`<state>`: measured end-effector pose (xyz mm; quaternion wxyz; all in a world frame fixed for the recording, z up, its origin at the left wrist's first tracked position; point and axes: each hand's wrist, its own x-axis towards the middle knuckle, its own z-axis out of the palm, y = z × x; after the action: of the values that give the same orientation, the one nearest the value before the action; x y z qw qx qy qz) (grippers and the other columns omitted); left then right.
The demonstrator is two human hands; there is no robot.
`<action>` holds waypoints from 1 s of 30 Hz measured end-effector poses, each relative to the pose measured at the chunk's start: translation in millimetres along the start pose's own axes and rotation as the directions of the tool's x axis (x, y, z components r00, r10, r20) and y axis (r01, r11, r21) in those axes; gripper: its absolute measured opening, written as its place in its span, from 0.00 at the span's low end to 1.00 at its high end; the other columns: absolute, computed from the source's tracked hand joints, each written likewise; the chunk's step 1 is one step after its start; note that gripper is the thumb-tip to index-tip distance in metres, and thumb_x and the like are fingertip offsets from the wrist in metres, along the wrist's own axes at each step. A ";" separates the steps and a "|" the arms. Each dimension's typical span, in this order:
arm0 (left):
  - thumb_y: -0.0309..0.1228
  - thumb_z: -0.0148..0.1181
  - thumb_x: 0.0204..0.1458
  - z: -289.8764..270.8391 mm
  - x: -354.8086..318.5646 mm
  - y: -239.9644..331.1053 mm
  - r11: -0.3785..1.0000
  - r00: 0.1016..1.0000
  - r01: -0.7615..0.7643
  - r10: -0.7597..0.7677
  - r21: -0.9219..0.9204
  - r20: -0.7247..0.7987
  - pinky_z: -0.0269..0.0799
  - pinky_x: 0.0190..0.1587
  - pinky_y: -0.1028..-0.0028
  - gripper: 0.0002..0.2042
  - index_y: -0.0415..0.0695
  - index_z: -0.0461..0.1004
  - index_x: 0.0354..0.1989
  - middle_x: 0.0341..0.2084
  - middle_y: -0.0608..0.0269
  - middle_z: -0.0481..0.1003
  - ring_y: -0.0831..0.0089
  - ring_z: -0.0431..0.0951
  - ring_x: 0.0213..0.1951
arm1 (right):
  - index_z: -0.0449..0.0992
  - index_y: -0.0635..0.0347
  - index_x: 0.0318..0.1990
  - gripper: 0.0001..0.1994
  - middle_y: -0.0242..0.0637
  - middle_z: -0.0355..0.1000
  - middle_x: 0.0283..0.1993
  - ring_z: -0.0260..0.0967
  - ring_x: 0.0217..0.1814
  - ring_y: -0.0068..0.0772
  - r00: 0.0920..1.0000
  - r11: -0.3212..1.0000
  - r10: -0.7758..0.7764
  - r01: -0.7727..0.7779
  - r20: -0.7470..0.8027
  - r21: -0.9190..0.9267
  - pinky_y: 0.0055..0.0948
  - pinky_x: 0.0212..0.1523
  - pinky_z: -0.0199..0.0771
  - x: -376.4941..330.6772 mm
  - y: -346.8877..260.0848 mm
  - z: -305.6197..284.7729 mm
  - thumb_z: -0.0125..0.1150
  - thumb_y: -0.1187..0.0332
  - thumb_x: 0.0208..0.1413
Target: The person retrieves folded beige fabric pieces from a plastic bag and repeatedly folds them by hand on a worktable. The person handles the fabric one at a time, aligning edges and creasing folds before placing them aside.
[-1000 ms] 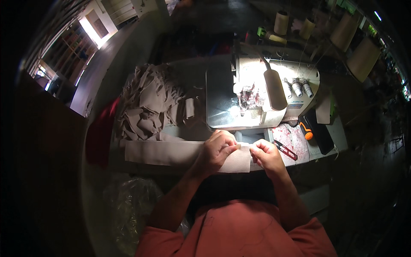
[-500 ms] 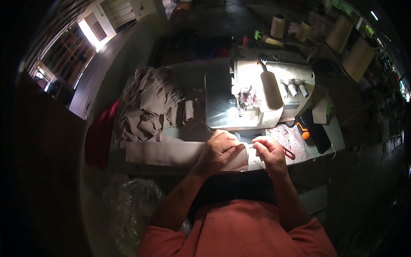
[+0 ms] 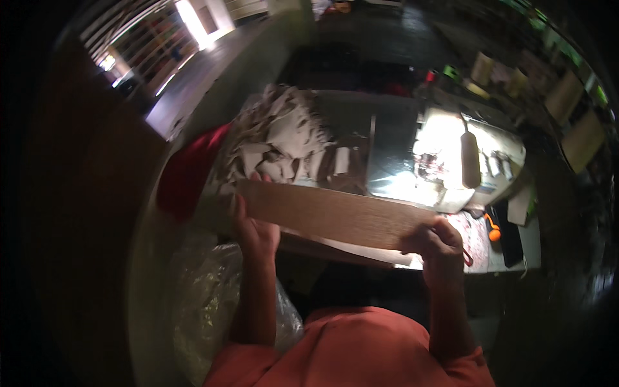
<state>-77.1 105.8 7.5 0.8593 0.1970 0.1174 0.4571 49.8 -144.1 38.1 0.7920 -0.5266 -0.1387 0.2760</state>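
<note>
Two hands hold a long tan fabric strip (image 3: 335,216) stretched above the worktop (image 3: 387,119), left hand (image 3: 255,226) fingers clenched on its left end, right hand (image 3: 438,242) fingers gripping its right end, before the lit sewing machine (image 3: 464,161) and the heap of cut fabric pieces (image 3: 280,138).

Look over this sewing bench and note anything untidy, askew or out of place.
The heap of grey fabric pieces behind the left hand is jumbled, not stacked. The tan fabric strip, stretched between both hands, runs slanted, lower toward the right hand. Nothing looks spilled or damaged, though the dim picture hides detail.
</note>
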 end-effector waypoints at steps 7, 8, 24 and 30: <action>0.27 0.42 0.50 -16.1 -35.2 -30.6 -0.608 0.379 -0.768 -0.174 0.204 0.909 0.49 0.57 0.64 0.23 0.37 0.49 0.57 0.55 0.47 0.52 0.57 0.53 0.57 | 0.67 0.68 0.32 0.08 0.37 0.68 0.25 0.68 0.24 0.25 0.986 0.987 0.159 -0.159 0.059 -0.003 0.26 0.29 0.74 6.7 5.7 17.1 0.45 0.70 0.53; 0.23 0.42 0.48 46.9 -53.7 -47.3 -0.076 0.548 -0.829 -0.304 0.554 0.779 0.49 0.56 0.62 0.24 0.35 0.48 0.56 0.56 0.44 0.50 0.52 0.51 0.57 | 0.67 0.68 0.33 0.09 0.37 0.68 0.26 0.68 0.25 0.25 0.984 0.984 0.157 -0.164 0.088 0.074 0.26 0.29 0.73 6.3 9.9 19.5 0.45 0.69 0.54; 0.37 0.52 0.48 89.8 -28.9 -80.3 0.325 0.575 -0.146 -0.741 0.935 0.347 0.66 0.39 0.76 0.16 0.34 0.69 0.38 0.30 0.58 0.72 0.76 0.70 0.36 | 0.70 0.68 0.34 0.05 0.33 0.70 0.28 0.65 0.32 0.17 0.988 0.897 -0.102 0.142 0.119 -0.418 0.18 0.35 0.67 -7.7 -0.6 -1.9 0.52 0.77 0.48; 0.32 0.53 0.47 94.3 -32.8 -80.7 0.259 0.676 -0.269 -0.635 0.927 0.374 0.66 0.31 0.78 0.10 0.36 0.71 0.30 0.22 0.61 0.71 0.78 0.70 0.27 | 0.70 0.69 0.34 0.06 0.35 0.70 0.28 0.67 0.30 0.18 0.996 0.919 -0.039 0.067 0.080 -0.389 0.18 0.33 0.68 -15.3 -2.2 -5.0 0.53 0.77 0.48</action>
<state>0.3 16.0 56.6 0.5860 0.8063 0.0521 0.0606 40.7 -157.5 39.1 0.6726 -0.6603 -0.2329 0.2397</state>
